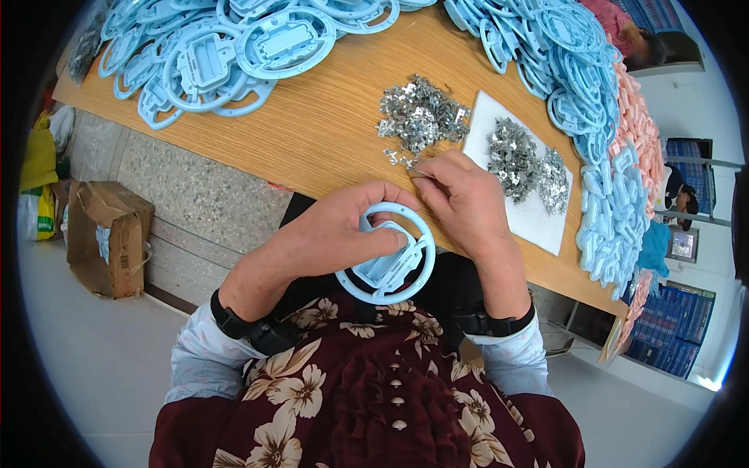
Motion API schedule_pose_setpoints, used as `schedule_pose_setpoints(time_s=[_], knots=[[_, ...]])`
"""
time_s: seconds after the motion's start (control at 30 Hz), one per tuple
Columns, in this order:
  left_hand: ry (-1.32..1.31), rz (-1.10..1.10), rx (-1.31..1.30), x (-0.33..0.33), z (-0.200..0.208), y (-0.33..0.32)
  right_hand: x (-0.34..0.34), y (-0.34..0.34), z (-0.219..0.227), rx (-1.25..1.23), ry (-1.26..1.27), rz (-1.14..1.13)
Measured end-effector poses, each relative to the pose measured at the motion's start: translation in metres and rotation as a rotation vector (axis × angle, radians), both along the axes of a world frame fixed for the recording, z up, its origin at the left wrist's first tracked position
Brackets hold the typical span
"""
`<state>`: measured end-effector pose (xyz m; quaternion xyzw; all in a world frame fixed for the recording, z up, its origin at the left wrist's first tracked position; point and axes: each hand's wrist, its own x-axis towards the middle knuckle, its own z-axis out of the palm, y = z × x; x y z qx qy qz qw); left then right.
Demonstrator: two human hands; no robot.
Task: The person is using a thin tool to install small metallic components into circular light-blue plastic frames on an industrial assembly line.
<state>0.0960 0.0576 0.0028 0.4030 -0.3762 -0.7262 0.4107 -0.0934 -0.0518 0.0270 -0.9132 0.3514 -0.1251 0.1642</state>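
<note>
In my left hand (335, 230) I hold a light blue plastic ring-shaped part (425, 269), shaped like a small steering wheel with a boxy centre. My thumb lies over its middle, and the part is tilted in front of my body at the table's near edge. My right hand (468, 203) is just to the right, thumb and forefinger pinched together at the near side of a heap of small silvery metal clips (417, 113). A small metal piece seems to show at the fingertips, too small to make out surely.
A white board (538, 226) on the wooden table (335, 109) bears two more metal heaps (515, 156). Blue ring parts (203, 66) pile up at far left and far right. Small blue pieces (612, 210) and pink pieces (640, 132) line the right edge. A cardboard box (109, 242) stands on the floor, left.
</note>
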Motion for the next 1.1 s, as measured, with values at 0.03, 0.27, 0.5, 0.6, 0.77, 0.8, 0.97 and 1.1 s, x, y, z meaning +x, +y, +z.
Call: schedule_pose_setpoints(time_s=[0.03,0.27,0.5,0.6,0.77,0.8,0.97,1.1], knots=[[-0.016,-0.014,-0.003,0.000,0.001,0.000,-0.001,0.000,0.000,0.040,-0.035,-0.023],[0.081,0.057,0.122,-0.005,0.004,-0.001,0.007,0.003,-0.004,0.102,-0.152,-0.101],[0.047,0.126,0.070,-0.011,-0.008,0.000,0.015,0.004,-0.014,-0.029,-0.032,-0.123],[0.046,0.141,0.073,-0.011,-0.004,0.000,0.009,0.003,-0.015,-0.019,-0.032,-0.132],[0.027,0.155,0.007,-0.014,-0.007,0.003,0.001,0.003,-0.009,-0.028,-0.006,-0.108],[0.013,0.137,0.011,-0.013,-0.007,0.002,0.000,0.003,-0.009,-0.020,-0.024,-0.117],[0.004,0.077,0.014,-0.010,-0.005,0.003,0.008,0.003,-0.010,-0.050,-0.103,-0.046],[-0.066,0.079,0.000,-0.010,-0.004,0.001,0.016,0.003,-0.008,-0.039,-0.105,-0.057]])
